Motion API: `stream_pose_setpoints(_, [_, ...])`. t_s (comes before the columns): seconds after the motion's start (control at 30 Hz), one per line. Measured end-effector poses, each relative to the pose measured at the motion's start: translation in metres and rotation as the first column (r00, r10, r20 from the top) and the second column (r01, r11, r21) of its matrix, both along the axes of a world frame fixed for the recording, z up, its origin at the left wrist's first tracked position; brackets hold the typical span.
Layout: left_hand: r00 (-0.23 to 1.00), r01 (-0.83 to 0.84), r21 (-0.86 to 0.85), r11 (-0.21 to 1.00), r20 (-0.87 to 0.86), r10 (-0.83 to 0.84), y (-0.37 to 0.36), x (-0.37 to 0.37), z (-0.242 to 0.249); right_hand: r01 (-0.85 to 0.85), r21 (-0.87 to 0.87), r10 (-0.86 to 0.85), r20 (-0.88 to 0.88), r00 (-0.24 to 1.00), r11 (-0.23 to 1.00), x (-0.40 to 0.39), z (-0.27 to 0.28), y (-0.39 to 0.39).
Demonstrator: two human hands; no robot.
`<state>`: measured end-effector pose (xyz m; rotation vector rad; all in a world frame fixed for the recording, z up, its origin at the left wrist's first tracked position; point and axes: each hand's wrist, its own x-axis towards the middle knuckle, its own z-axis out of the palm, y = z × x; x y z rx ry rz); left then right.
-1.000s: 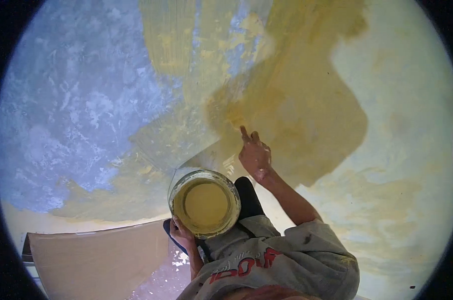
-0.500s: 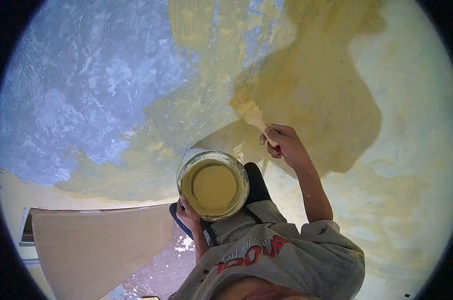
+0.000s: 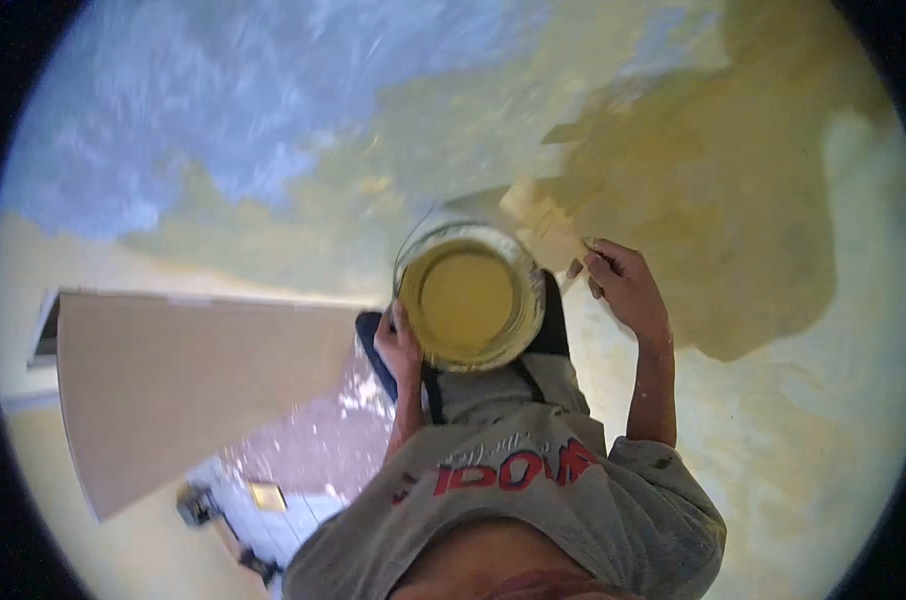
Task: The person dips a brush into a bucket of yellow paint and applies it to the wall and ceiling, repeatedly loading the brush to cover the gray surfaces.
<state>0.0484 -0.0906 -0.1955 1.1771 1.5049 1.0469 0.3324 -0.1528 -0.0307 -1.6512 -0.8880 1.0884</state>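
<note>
My left hand [image 3: 399, 345] grips the near left side of a round bucket [image 3: 528, 335], held in front of my body. Yellow paint [image 3: 468, 297] lies inside it, and a thin wire handle [image 3: 405, 240] stands up on the left. To the right of the bucket, my right hand [image 3: 625, 280] is closed on the handle of a wide paintbrush [image 3: 543, 222]. The brush is blurred, with its paint-coated bristles pointing up and left, just beyond the bucket's far right rim. Beyond both hands is a wall [image 3: 303, 225], partly blue and partly covered in yellow.
A large brown board [image 3: 203, 385] stands at the left. Below it are a paint-spotted floor patch [image 3: 308, 445], a small yellow square thing [image 3: 268, 497] and dark objects [image 3: 198, 505] I cannot make out. My shadow [image 3: 733, 210] falls on the yellow wall at the right.
The view has tilted downward, showing more floor at the lower left. The paintbrush has come away from the wall and moved nearer the bucket. My left hand still holds the bucket.
</note>
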Motion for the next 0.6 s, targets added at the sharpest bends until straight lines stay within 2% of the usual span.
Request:
stream_pose_setpoints(0.03, [1.0, -0.024, 0.0, 1.0, -0.019, 0.024, 0.003, 0.002, -0.005, -0.13, -0.013, 0.128, 0.257, 0.958, 0.991, -0.008, -0.008, 0.003])
stream_pose_setpoints(0.07, [0.998, -0.04, 0.004, 0.999, -0.037, 0.04, 0.004, 0.002, -0.009, -0.251, -0.044, 0.24, 0.493, 0.836, 0.967, -0.016, -0.014, 0.005])
stream_pose_setpoints(0.1, [0.997, -0.06, -0.017, 0.998, -0.049, 0.059, 0.005, 0.0, -0.009, -0.253, -0.254, 0.355, 0.55, 0.756, 0.933, -0.027, -0.025, 0.011])
stream_pose_setpoints(0.13, [0.998, -0.031, -0.043, 0.999, -0.057, 0.029, 0.007, 0.0, -0.008, -0.267, -0.268, 0.374, 0.539, 0.755, 0.926, -0.038, -0.039, 0.017])
stream_pose_setpoints(0.2, [0.997, -0.007, -0.086, 0.996, -0.075, 0.0, 0.004, -0.001, -0.005, -0.324, -0.35, 0.477, 0.655, 0.586, 0.879, -0.053, -0.077, 0.021])
stream_pose_setpoints(0.23, [0.999, -0.022, -0.039, 0.999, -0.047, 0.02, 0.006, 0.002, -0.004, -0.331, -0.352, 0.483, 0.649, 0.588, 0.876, -0.053, -0.112, 0.027])
stream_pose_setpoints(0.3, [0.998, -0.044, 0.009, 0.999, -0.034, 0.044, 0.006, 0.003, -0.006, -0.514, -0.353, 0.577, 0.722, 0.381, 0.782, -0.056, -0.178, 0.037])
stream_pose_setpoints(0.4, [0.998, -0.048, -0.03, 0.998, -0.032, 0.047, 0.006, 0.005, 0.006, -0.553, -0.406, 0.638, 0.697, 0.328, 0.727, -0.077, -0.136, 0.058])
stream_pose_setpoints(0.43, [0.999, -0.039, -0.033, 0.999, -0.005, 0.039, 0.006, 0.003, -0.002, -0.559, -0.406, 0.643, 0.692, 0.329, 0.723, -0.079, -0.14, 0.061])
stream_pose_setpoints(0.5, [0.998, -0.051, -0.032, 0.998, -0.035, 0.05, 0.007, 0.002, -0.006, -0.521, -0.309, 0.584, 0.618, 0.527, 0.796, -0.08, -0.154, 0.069])
stream_pose_setpoints(0.53, [0.997, -0.058, -0.033, 0.998, -0.061, 0.056, 0.007, 0.002, -0.008, -0.526, -0.312, 0.59, 0.612, 0.526, 0.791, -0.078, -0.166, 0.07])
stream_pose_setpoints(0.6, [0.995, -0.064, -0.064, 0.996, -0.074, 0.06, 0.006, 0.0, -0.013, -0.591, -0.021, 0.513, 0.521, 0.682, 0.807, -0.07, -0.193, 0.071])
